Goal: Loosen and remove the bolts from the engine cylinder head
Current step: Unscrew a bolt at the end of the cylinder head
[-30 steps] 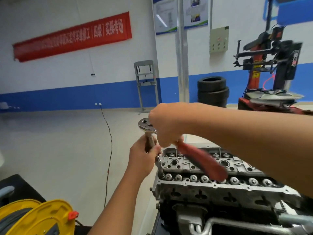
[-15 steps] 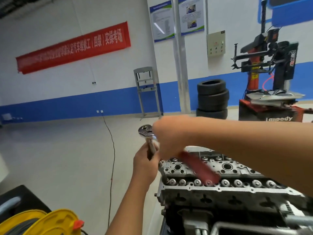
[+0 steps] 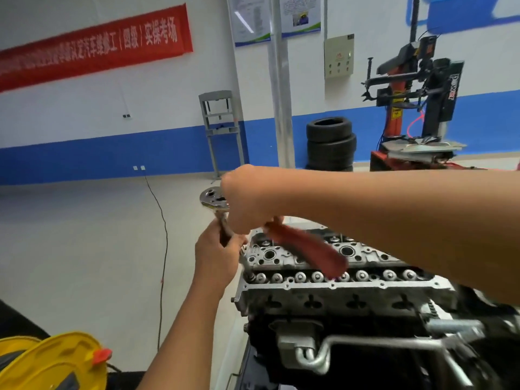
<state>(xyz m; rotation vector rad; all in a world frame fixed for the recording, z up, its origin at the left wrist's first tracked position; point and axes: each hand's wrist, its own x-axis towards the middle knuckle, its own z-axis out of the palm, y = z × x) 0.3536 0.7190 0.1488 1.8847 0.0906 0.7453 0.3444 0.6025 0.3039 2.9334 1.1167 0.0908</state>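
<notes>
— Gripping what, exactly?

— The right hand [image 3: 247, 201] wraps the red handle of the ratchet wrench [image 3: 306, 251]; the left hand [image 3: 216, 254] curls round the extension bar [image 3: 244, 260] below the chrome head.

— And the cylinder head [image 3: 337, 288]?

— Bare grey aluminium atop the engine, lower right of centre. A row of round bolts [image 3: 318, 275] lines its near edge; the bar meets the leftmost one.

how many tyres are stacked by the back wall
3, in one stack: top tyre, middle tyre, bottom tyre, right of the pillar; more may be hidden.
</notes>
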